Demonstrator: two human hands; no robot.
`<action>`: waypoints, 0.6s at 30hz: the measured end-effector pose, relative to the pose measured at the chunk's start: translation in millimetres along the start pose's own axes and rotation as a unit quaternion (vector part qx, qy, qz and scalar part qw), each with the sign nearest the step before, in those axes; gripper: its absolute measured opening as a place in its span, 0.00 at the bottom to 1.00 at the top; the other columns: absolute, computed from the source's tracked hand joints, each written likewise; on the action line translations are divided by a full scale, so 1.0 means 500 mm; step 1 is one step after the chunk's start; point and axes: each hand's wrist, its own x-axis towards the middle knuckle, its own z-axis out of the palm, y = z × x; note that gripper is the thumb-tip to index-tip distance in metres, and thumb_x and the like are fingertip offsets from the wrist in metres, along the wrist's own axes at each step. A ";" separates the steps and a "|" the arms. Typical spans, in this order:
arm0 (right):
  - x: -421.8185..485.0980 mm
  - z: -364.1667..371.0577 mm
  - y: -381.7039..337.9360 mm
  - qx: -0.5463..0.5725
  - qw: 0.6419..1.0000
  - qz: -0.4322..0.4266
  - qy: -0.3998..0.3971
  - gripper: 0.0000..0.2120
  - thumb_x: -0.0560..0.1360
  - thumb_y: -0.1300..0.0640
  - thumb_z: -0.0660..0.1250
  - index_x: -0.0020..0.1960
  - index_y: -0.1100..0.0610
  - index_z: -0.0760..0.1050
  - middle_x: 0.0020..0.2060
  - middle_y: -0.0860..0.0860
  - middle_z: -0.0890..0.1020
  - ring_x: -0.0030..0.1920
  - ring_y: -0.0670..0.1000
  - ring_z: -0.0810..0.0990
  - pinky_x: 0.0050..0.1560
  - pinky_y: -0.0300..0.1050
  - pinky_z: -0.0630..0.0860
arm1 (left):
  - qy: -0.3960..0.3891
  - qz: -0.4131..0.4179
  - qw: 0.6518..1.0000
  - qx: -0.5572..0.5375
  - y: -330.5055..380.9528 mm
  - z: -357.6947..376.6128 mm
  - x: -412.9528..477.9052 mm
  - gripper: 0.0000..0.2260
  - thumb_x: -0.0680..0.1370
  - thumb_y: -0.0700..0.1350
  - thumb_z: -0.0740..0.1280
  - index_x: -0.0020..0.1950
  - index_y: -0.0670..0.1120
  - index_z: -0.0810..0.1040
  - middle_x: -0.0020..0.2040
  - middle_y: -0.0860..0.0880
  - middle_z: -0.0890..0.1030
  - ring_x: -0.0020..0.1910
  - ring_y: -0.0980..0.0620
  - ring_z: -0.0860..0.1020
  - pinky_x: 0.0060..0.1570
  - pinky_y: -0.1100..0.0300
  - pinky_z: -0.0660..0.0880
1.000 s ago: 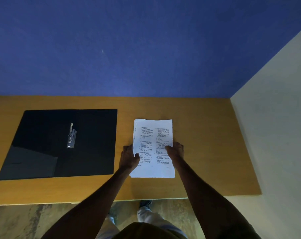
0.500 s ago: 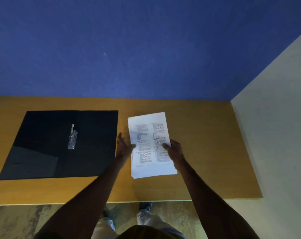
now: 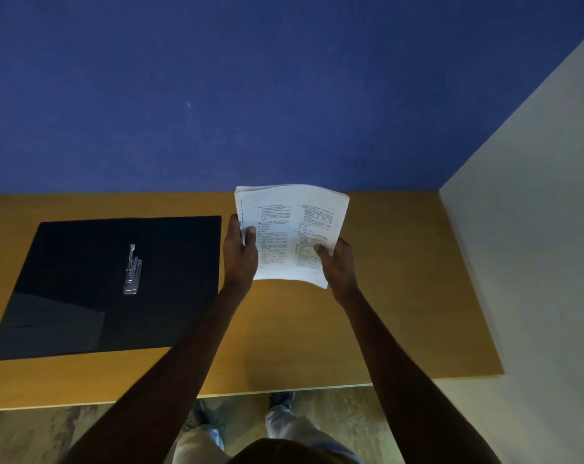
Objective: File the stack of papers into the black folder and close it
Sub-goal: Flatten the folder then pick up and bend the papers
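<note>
Papers [image 3: 290, 229] sit lifted off the wooden desk [image 3: 401, 296] in our two hands, the printed stack held tilted toward us and bowed slightly, its far edge reaching up across the line where the desk meets the blue wall [image 3: 250, 95]. Our left hand [image 3: 239, 252] clasps the stack's left edge, thumb on the printed face and fingers curled behind; our right hand [image 3: 339, 262] pinches the lower right part in the same way, thumb on top. Both grips are closed on the sheets. To our left, well apart from the stack, the black folder [image 3: 83, 296] lies open and flat on the desk, with its metal clip [image 3: 132, 271] near the middle fold and its near-left part catching a dull sheen. Nothing lies on the folder's open faces, and bare desk separates its right edge from our left hand. A pale wall [image 3: 534, 229] closes in the desk's right side. Below the desk's near edge we see our light trousers [image 3: 283, 426], dark shoes and a patterned floor [image 3: 32, 433].
</note>
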 end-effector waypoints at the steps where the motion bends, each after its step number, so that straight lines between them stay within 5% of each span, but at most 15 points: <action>1: 0.002 -0.001 -0.003 0.004 1.000 -0.009 0.003 0.15 0.84 0.69 0.65 0.70 0.66 0.78 0.64 0.60 0.86 0.64 0.62 0.86 0.67 0.67 0.82 | 0.007 0.031 0.999 -0.010 0.005 0.000 -0.005 0.13 0.89 0.40 0.60 0.74 0.39 0.70 0.68 0.42 0.82 0.63 0.46 0.85 0.55 0.49 0.85; 4: 0.003 -0.005 -0.005 0.022 1.000 -0.019 0.005 0.16 0.84 0.68 0.66 0.71 0.64 0.78 0.65 0.57 0.86 0.65 0.60 0.86 0.66 0.62 0.84 | 0.024 0.087 0.996 -0.013 0.006 -0.002 -0.021 0.12 0.90 0.43 0.61 0.73 0.50 0.69 0.69 0.47 0.82 0.64 0.54 0.84 0.54 0.60 0.85; 10: -0.017 0.003 0.049 -0.009 0.999 0.033 0.009 0.16 0.82 0.71 0.68 0.69 0.68 0.80 0.63 0.62 0.86 0.64 0.64 0.86 0.68 0.67 0.81 | 0.012 0.034 0.997 0.075 -0.039 -0.008 -0.084 0.25 0.90 0.44 0.62 0.74 0.75 0.63 0.72 0.53 0.79 0.69 0.58 0.81 0.64 0.58 0.84; 15: -0.021 0.008 0.064 -0.049 0.997 0.055 -0.004 0.17 0.82 0.68 0.69 0.71 0.66 0.80 0.64 0.60 0.86 0.66 0.61 0.85 0.70 0.59 0.82 | -0.011 -0.026 0.992 0.121 -0.089 -0.017 -0.089 0.21 0.90 0.44 0.60 0.84 0.45 0.66 0.71 0.52 0.82 0.61 0.71 0.81 0.55 0.73 0.81; 18: -0.018 0.005 0.055 -0.065 0.997 0.038 -0.012 0.15 0.83 0.67 0.68 0.70 0.66 0.81 0.64 0.59 0.87 0.65 0.60 0.86 0.67 0.52 0.82 | -0.011 -0.024 0.993 0.116 -0.084 -0.018 -0.082 0.19 0.90 0.44 0.60 0.81 0.43 0.72 0.68 0.48 0.84 0.61 0.55 0.84 0.53 0.67 0.81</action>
